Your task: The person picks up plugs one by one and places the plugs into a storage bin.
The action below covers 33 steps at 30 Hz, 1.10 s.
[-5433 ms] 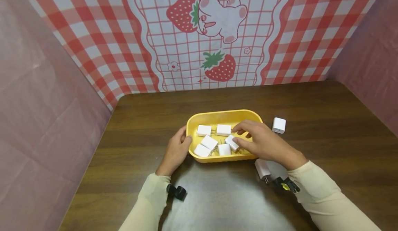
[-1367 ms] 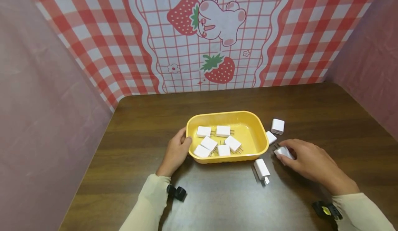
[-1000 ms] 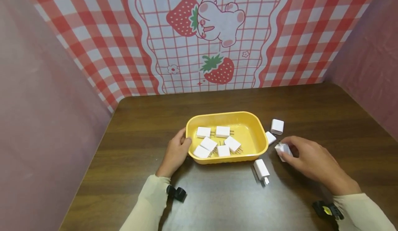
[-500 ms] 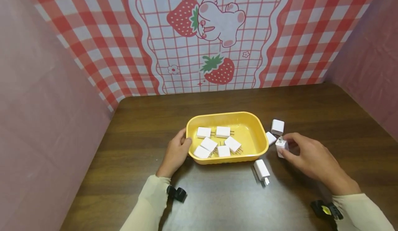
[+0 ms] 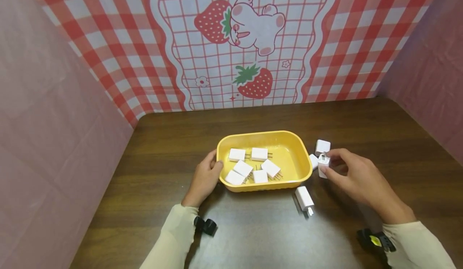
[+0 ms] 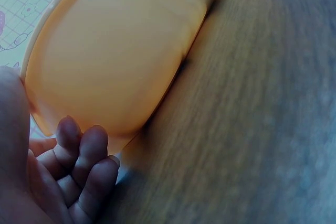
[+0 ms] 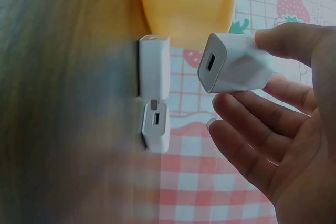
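My right hand [image 5: 361, 178] pinches a white USB charger plug [image 7: 228, 64] between thumb and fingertips, its prongs pointing up in the head view and its USB port facing the right wrist camera. Two more chargers lie on the table just past it, one small white charger [image 5: 313, 161] by the tray's right end and another charger [image 5: 322, 146] farther back. My left hand [image 5: 203, 177] holds the left end of a yellow tray [image 5: 267, 187], thumb at the rim and fingers bent against the outer wall [image 6: 100, 77]. Several white chargers [image 5: 259, 153] lie in the tray, mostly toward its left.
One charger [image 5: 304, 198] lies on the brown wooden table [image 5: 173, 136] in front of the tray's right corner, prongs toward me. A red-and-white checked strawberry cloth [image 5: 253, 31] hangs behind the table. Pink cloth [image 5: 47, 140] closes off both sides.
My right hand has left the tray, picked up a charger and turned it prongs up, then shifted it back and left toward the two chargers. My left hand stays on the tray.
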Each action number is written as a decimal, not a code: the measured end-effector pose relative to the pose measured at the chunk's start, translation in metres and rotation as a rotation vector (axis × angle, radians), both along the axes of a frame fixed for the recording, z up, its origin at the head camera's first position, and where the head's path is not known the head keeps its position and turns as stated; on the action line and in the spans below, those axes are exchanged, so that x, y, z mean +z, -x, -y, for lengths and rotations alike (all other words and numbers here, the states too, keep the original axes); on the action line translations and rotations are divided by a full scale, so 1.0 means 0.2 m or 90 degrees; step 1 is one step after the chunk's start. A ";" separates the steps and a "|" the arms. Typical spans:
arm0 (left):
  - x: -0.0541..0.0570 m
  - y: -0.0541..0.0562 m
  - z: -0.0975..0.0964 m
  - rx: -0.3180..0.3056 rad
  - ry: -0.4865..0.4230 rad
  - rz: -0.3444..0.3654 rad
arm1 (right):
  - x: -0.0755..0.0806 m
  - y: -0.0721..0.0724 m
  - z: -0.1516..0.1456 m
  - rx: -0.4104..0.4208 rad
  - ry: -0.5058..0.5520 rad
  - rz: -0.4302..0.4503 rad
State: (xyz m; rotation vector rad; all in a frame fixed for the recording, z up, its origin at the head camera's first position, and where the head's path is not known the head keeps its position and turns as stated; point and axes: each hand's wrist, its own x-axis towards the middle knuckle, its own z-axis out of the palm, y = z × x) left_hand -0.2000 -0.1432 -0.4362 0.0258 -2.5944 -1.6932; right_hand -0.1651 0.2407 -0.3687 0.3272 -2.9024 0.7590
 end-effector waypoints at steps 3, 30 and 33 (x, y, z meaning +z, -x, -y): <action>0.00 0.00 0.00 0.001 0.001 -0.001 | 0.01 0.01 0.01 0.009 0.019 -0.021; -0.01 0.00 0.00 0.001 -0.003 -0.003 | 0.08 0.12 0.19 0.090 0.054 -0.051; -0.01 0.00 0.00 0.000 -0.004 -0.004 | 0.08 0.14 0.21 0.094 0.050 -0.044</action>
